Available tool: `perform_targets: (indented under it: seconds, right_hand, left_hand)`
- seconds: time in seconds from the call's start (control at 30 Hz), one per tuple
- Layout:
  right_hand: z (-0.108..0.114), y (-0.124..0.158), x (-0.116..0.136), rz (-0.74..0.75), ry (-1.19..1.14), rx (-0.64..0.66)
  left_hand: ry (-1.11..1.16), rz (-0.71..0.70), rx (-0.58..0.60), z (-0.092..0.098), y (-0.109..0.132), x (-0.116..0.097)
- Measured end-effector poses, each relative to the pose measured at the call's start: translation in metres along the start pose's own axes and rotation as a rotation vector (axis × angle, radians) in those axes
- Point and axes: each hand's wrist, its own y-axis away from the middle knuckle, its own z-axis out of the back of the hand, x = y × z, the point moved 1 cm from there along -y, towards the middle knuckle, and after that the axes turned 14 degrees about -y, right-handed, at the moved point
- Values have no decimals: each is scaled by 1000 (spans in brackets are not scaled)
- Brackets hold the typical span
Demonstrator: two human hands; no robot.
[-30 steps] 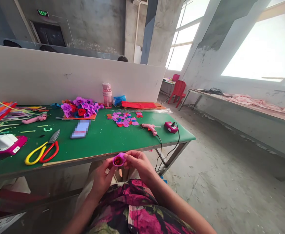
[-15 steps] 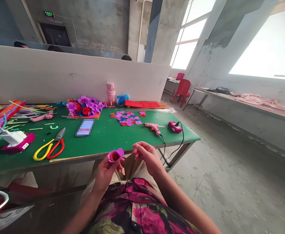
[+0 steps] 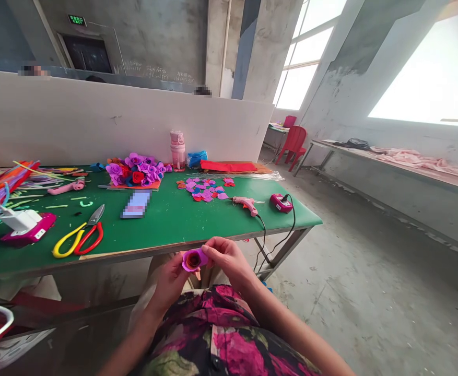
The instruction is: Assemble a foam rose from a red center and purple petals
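Note:
A small purple felt rose with a red centre [image 3: 194,259] sits between both my hands, held over my lap just below the front edge of the green table [image 3: 166,222]. My left hand [image 3: 169,282] grips it from beneath with curled fingers. My right hand [image 3: 226,258] pinches its right petal edge. Loose purple and red felt petals [image 3: 205,189] lie on the table beyond, near a pink glue gun [image 3: 245,204].
Finished felt roses [image 3: 134,171] are piled at the back by a pink bottle [image 3: 177,150]. Yellow and red scissors [image 3: 79,236] lie at the front left, next to a white and magenta device [image 3: 25,225]. Coloured sticks [image 3: 13,183] cover the far left. A white partition [image 3: 95,122] backs the table.
Half a second ago my right hand was off the rose, which the left hand held alone. Now the right hand is back on the petal and the rose sits slightly lower.

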Motion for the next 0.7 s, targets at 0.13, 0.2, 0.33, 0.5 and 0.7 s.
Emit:
perform_targets:
  seconds: [0.13,0.2,0.33,0.5,0.7]
  right_hand:
    - [5,4,1,-42,8,58]
    - [8,5,3,-66,10,93]
    - [12,4,11,-2,48,73]
    - [10,3,18,14,166,179]
    - [11,0,14,33,350,134]
  left_hand:
    - [-63,-18,8,2,0,4]
    - [-71,-12,8,3,0,4]
    - [-66,5,86,7,-1,0]
    - [-67,17,364,13,-3,-5]
    - [-44,8,426,15,-3,-4]
